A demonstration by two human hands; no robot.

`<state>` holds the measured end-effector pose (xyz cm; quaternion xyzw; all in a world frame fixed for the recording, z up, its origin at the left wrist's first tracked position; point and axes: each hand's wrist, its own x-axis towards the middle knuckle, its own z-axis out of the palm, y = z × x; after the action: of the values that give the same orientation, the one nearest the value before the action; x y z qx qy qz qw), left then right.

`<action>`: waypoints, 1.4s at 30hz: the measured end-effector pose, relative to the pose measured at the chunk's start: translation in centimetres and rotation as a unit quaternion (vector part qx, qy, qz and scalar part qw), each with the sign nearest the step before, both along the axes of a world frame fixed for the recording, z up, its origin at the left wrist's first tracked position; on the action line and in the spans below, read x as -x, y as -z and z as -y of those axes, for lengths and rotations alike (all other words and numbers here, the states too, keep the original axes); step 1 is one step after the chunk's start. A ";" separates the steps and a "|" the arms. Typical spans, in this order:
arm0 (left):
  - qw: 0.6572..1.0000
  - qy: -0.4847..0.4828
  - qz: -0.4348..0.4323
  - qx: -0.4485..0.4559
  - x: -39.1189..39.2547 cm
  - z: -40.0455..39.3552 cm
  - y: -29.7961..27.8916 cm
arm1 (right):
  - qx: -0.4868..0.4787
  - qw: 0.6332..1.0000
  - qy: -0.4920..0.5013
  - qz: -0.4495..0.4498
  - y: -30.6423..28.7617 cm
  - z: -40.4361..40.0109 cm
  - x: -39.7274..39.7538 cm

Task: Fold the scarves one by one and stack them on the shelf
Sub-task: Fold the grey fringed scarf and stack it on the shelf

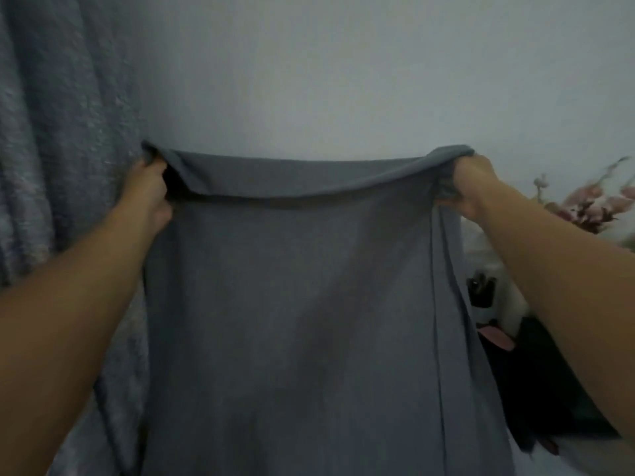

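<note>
A large grey-blue scarf (pixel 309 304) hangs spread out in front of me, held up in the air by its top edge. My left hand (pixel 149 187) grips the top left corner. My right hand (pixel 472 185) grips the top right corner. The top edge sags a little between the hands and folds over toward me. The cloth drops out of the frame at the bottom and hides what lies behind it. No shelf is in view.
A blue-grey curtain (pixel 62 149) hangs at the left. A plain pale wall (pixel 343 70) is behind the scarf. At the right are pink flowers (pixel 591 204), a white surface with small dark items (pixel 481 290), and dark cloth (pixel 536 379) below them.
</note>
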<state>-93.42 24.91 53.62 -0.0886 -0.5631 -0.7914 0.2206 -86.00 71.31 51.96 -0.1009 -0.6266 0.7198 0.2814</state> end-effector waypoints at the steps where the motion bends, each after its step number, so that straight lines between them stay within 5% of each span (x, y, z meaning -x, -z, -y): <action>1: 1.000 -0.007 0.003 -0.006 1.7 0.0 0.0 | 0.002 1.000 0.001 0.002 0.0 -0.3 1.6; 11: 0.992 0.012 0.122 -0.016 8.4 1.7 10.3 | -0.019 0.993 0.020 0.111 7.8 -0.8 6.1; 18: 0.971 0.056 0.229 -0.049 3.1 3.4 21.6 | -0.071 0.976 0.011 0.207 18.4 1.1 0.0; 21: 0.958 0.046 0.274 -0.074 -1.8 4.6 27.3 | -0.179 0.949 0.000 0.258 23.9 2.1 -4.4; 26: 0.929 0.055 0.353 -0.098 -11.1 7.4 37.4 | -0.543 0.748 -0.081 0.375 33.3 2.0 -13.4; 30: 0.894 0.007 0.442 -0.069 -15.8 8.9 41.4 | -0.583 0.576 -0.243 0.519 36.9 2.1 -18.4; 33: 0.870 0.014 0.491 -0.048 -16.7 8.3 41.0 | -0.631 0.498 -0.159 0.573 36.4 2.6 -19.5; 35: 0.879 0.032 0.468 -0.086 -14.5 7.4 38.0 | -0.592 0.546 -0.056 0.591 33.5 2.7 -17.5; 37: 0.911 0.041 0.392 -0.118 -10.9 6.6 32.0 | -0.492 0.674 0.050 0.549 28.0 2.4 -14.8; 42: 0.975 0.066 0.130 -0.168 -7.2 5.4 11.1 | -0.341 0.876 0.245 0.237 7.2 1.7 -12.2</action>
<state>-86.26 19.54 42.57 0.0160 -0.4386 -0.8924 0.1045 -73.80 69.59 44.74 -0.3162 -0.8366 0.3239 0.3086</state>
